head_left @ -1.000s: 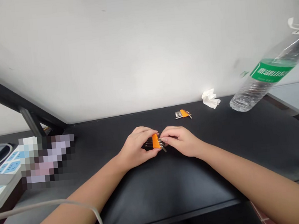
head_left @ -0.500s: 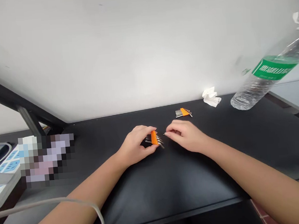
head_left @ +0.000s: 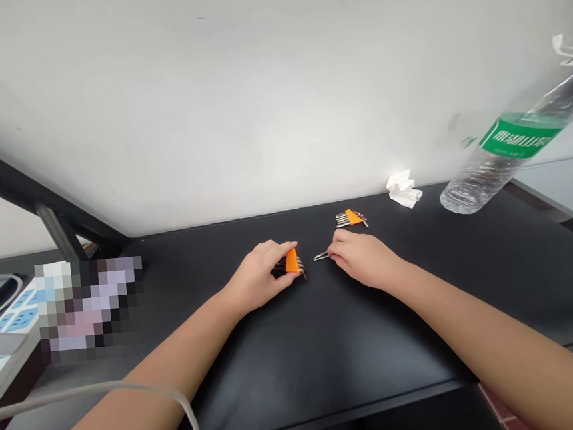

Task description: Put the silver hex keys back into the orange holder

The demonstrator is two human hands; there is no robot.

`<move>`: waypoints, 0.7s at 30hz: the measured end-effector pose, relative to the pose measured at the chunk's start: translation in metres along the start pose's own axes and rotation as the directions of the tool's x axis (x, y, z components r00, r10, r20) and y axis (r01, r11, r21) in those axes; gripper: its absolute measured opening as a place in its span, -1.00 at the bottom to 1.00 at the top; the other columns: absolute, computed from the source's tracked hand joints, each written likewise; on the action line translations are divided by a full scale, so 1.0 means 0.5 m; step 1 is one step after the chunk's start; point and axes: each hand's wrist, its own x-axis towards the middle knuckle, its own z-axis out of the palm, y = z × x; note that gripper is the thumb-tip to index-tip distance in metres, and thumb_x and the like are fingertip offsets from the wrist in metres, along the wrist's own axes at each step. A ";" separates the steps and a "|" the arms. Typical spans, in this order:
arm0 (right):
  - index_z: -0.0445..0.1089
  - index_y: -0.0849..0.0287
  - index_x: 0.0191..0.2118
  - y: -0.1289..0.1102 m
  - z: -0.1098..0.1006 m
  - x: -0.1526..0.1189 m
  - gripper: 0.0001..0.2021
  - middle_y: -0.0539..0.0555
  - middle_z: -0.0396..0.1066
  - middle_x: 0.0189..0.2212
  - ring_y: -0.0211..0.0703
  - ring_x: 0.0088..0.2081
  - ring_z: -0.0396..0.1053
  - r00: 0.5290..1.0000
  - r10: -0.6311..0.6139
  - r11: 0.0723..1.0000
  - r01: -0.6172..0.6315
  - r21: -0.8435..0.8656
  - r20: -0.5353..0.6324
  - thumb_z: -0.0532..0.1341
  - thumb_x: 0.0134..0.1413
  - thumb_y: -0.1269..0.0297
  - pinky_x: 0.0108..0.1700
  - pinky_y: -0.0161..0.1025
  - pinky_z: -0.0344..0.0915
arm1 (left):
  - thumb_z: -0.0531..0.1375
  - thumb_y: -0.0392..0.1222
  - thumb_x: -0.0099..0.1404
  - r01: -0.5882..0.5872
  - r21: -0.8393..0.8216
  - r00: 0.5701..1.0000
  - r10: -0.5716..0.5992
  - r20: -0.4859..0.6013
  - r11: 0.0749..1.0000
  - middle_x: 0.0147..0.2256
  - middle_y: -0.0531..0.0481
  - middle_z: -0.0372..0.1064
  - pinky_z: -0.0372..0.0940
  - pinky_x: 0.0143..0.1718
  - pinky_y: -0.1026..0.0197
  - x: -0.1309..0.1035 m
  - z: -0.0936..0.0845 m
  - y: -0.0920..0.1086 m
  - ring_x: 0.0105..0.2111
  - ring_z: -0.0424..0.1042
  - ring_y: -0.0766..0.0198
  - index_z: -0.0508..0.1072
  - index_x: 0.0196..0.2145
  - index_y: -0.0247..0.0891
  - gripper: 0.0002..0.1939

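Observation:
My left hand (head_left: 260, 275) pinches an orange hex key holder (head_left: 292, 261) between thumb and fingers. Several metal hex keys stick out of the holder, their bent ends on the right. To the right, my right hand (head_left: 362, 256) is closed on thin metal hex keys (head_left: 321, 256); their tips point left toward the holder, with a gap between. How many it holds is hard to make out, since the fingers cover the other ends. Behind my right hand, a second orange hex key set (head_left: 352, 217) lies on the black tabletop (head_left: 299, 354).
A crumpled white tissue (head_left: 404, 189) lies near the wall. Right of it stands a large plastic bottle (head_left: 505, 142) with a green label. On the left are a white power strip (head_left: 21, 312), a pixelated patch and a pale cable (head_left: 105, 387) crossing over my left forearm.
My right hand has drawn slightly right, and more of the metal hex keys shows from its fingers. The holder in my left hand has turned a little and shifted left.

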 end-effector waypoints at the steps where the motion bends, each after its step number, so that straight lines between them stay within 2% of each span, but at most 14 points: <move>1: 0.48 0.18 -0.28 -0.004 -0.003 0.000 -0.80 0.09 0.40 -0.24 -0.24 -0.42 0.35 1.000 0.011 1.000 -0.011 -0.015 0.021 0.13 0.35 0.40 -0.42 -0.24 0.16 | 0.27 -0.13 0.33 -0.001 0.000 1.000 0.001 0.000 1.000 -0.22 -0.03 0.45 0.46 -0.14 0.12 0.000 0.000 0.000 -0.25 0.46 0.21 0.36 0.20 -0.13 -0.50; 5: 0.41 0.19 -0.34 -0.026 -0.022 -0.006 -0.91 0.09 0.40 -0.28 -0.22 -0.48 0.32 0.983 0.088 0.995 -0.078 -0.065 0.160 0.20 0.19 0.44 -0.48 -0.22 0.05 | 0.27 -0.11 0.34 -0.009 -0.013 1.000 0.009 -0.006 1.000 -0.19 -0.04 0.48 0.46 -0.11 0.11 0.001 0.000 -0.001 -0.22 0.50 0.20 0.36 0.21 -0.15 -0.50; 8: 0.39 0.18 -0.33 -0.043 -0.034 -0.016 -0.94 0.08 0.41 -0.30 -0.18 -0.46 0.34 0.975 0.058 0.997 -0.046 -0.064 0.215 0.20 0.13 0.45 -0.48 -0.22 0.01 | 0.28 -0.09 0.33 -0.003 -0.037 1.000 0.003 -0.014 0.999 -0.08 -0.06 0.53 0.47 -0.04 0.09 0.001 0.001 -0.003 -0.15 0.54 0.18 0.34 0.23 -0.13 -0.46; 10: 0.37 0.17 -0.30 -0.051 -0.036 -0.019 -0.93 0.06 0.41 -0.31 -0.18 -0.44 0.34 0.985 0.018 1.000 -0.015 -0.019 0.173 0.18 0.14 0.45 -0.45 -0.22 0.02 | 0.31 -0.09 0.31 -0.002 -0.058 1.000 0.000 -0.030 0.998 -0.03 -0.07 0.54 0.47 -0.01 0.09 0.001 0.002 -0.003 -0.10 0.56 0.16 0.35 0.22 -0.13 -0.45; 13: 0.34 0.15 -0.28 -0.055 -0.032 -0.017 -0.90 0.01 0.39 -0.37 -0.21 -0.42 0.32 0.998 -0.009 0.995 0.004 0.100 0.058 0.14 0.21 0.48 -0.41 -0.25 0.05 | 0.33 -0.10 0.28 -0.024 -0.053 0.999 0.022 -0.049 0.998 -0.05 -0.07 0.55 0.48 -0.03 0.11 0.003 0.002 0.000 -0.11 0.57 0.16 0.41 0.15 -0.16 -0.50; 17: 0.37 0.16 -0.20 -0.054 -0.020 -0.012 -0.86 0.05 0.39 -0.28 -0.24 -0.35 0.32 0.988 -0.068 0.963 0.101 0.250 -0.138 0.07 0.37 0.43 -0.32 -0.28 0.13 | 0.34 -0.14 0.26 -0.072 -0.024 0.995 0.070 -0.068 0.997 -0.09 -0.09 0.56 0.48 -0.07 0.10 0.006 0.001 0.006 -0.12 0.57 0.13 0.44 0.11 -0.18 -0.53; 21: 0.40 0.17 -0.17 -0.051 -0.011 -0.013 -0.83 0.07 0.36 -0.25 -0.25 -0.39 0.26 0.975 -0.083 0.965 0.131 0.227 -0.208 0.06 0.40 0.42 -0.34 -0.28 0.11 | 0.35 -0.14 0.24 -0.120 -0.003 0.989 0.120 -0.083 0.993 -0.12 -0.09 0.57 0.47 -0.03 0.06 0.006 0.003 0.008 -0.09 0.56 0.10 0.44 0.09 -0.20 -0.54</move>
